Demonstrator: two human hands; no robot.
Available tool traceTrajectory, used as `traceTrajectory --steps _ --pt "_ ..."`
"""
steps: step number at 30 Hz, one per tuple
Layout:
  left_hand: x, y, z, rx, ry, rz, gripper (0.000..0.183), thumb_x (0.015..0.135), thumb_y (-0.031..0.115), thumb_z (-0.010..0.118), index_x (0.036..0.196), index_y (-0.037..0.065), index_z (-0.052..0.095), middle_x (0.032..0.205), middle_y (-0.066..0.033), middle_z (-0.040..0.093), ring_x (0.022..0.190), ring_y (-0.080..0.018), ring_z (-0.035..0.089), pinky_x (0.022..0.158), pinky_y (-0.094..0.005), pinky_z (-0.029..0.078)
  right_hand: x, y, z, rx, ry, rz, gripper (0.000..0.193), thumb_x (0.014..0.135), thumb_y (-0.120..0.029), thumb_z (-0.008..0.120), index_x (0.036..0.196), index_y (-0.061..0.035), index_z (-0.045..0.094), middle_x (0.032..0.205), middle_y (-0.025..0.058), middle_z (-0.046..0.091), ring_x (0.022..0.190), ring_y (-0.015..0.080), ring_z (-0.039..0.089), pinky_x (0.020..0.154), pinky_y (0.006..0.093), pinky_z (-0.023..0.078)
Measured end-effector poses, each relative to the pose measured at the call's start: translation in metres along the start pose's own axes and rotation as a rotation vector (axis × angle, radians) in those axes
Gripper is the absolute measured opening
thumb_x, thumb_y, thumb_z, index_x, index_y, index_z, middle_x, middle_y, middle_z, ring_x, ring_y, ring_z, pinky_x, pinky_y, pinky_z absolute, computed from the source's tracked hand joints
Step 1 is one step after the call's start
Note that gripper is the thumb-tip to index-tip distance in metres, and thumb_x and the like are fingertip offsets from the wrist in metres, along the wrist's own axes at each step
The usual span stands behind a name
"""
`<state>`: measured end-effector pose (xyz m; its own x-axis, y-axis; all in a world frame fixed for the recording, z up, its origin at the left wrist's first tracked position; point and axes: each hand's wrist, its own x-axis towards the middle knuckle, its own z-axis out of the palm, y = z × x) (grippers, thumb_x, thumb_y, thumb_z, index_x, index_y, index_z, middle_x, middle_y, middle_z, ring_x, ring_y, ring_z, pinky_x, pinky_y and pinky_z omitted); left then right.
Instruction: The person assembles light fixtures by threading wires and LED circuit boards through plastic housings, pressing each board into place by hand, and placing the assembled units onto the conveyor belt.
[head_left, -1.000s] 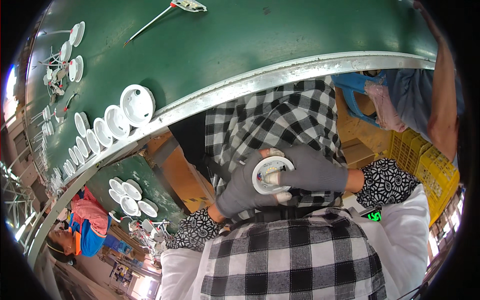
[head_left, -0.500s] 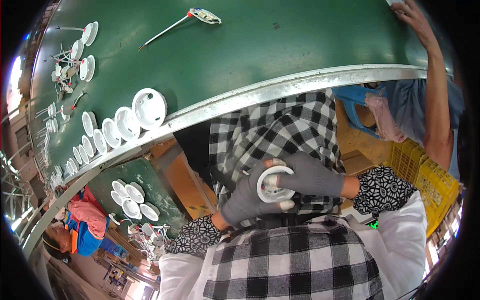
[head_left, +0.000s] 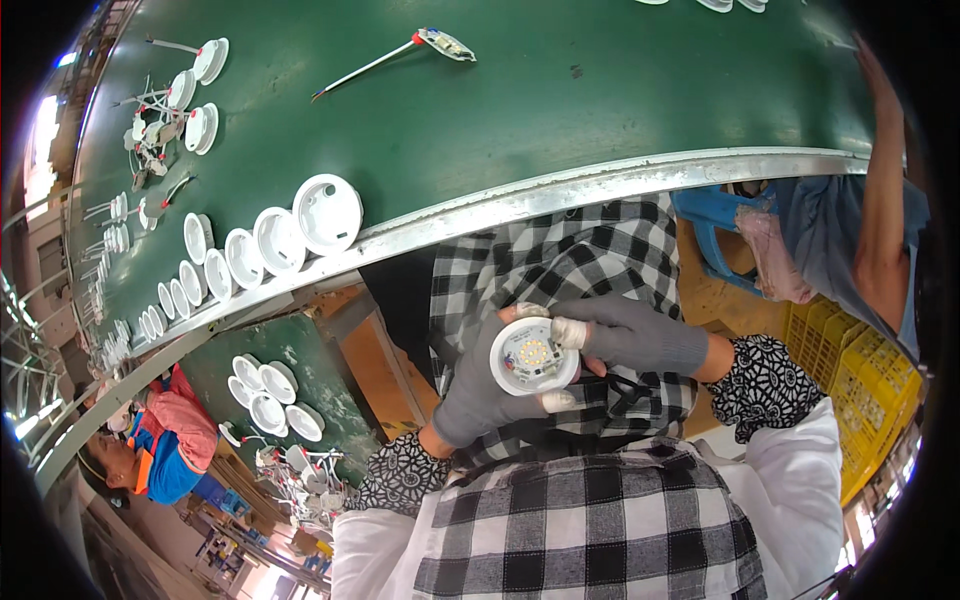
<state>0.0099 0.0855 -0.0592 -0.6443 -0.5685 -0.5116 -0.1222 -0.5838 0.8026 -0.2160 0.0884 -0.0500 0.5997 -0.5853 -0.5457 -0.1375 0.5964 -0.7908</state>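
Note:
Over my lap I hold a round white LED downlight (head_left: 510,378), face up, with a circuit board of small yellow LEDs seated inside its rim. My left hand (head_left: 474,388), in a grey fingerless-tip glove, wraps around its left side and underside. The gloved right hand (head_left: 635,335) grips the right edge, its taped thumb at the rim and a fingertip below. Tape covers several of my fingertips. The underside of the downlight is hidden by my fingers.
White lamp housings (head_left: 328,215) stand in a row along the green table's metal edge (head_left: 560,180). A wired driver board (head_left: 445,44) lies farther back. More housings sit on a lower left surface (head_left: 335,375). Yellow crates (head_left: 850,385) and a co-worker's arm (head_left: 882,220) are at right.
My right thumb has drawn back from inside the downlight to its rim, uncovering the LED board. The downlight has shifted slightly left and up. The co-worker's hand has moved toward the right edge.

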Motion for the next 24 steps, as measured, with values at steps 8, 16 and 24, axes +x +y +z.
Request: traceTrajectory --steps 8,16,24 --pt "0.008 0.011 0.003 0.329 0.061 0.175 0.085 0.063 0.031 0.09 0.128 0.001 0.044 0.114 -0.0082 0.061 0.107 -0.0173 0.061 0.091 -0.031 0.049 -0.005 0.001 -0.014 -0.021 0.016 -0.058 0.052 0.1 -0.041 0.043 0.137 -0.0055 0.049 0.07 0.0039 0.062 0.056 0.0078 0.056 0.054 0.0223 0.046" --pt "-0.003 0.038 0.011 1.208 0.3 0.816 0.088 0.056 0.038 0.093 0.121 0.003 0.045 0.111 -0.0134 0.056 0.101 -0.0256 0.056 0.09 -0.0423 0.046 -0.024 -0.016 -0.013 -0.499 0.274 -0.347 0.054 0.082 -0.033 0.068 0.126 -0.0043 0.057 0.098 0.0087 0.067 0.073 0.0183 0.065 0.077 0.0336 0.053" --pt "-0.02 0.105 -0.012 0.675 1.03 0.759 0.068 0.075 0.016 0.076 0.127 -0.003 0.037 0.112 -0.0106 0.045 0.099 -0.0234 0.051 0.088 -0.0365 0.044 0.014 -0.132 -0.085 -1.243 1.015 -0.85 0.041 0.072 -0.009 0.067 0.113 -0.0134 0.063 0.079 0.0041 0.055 0.071 0.0217 0.058 0.061 0.0343 0.045"
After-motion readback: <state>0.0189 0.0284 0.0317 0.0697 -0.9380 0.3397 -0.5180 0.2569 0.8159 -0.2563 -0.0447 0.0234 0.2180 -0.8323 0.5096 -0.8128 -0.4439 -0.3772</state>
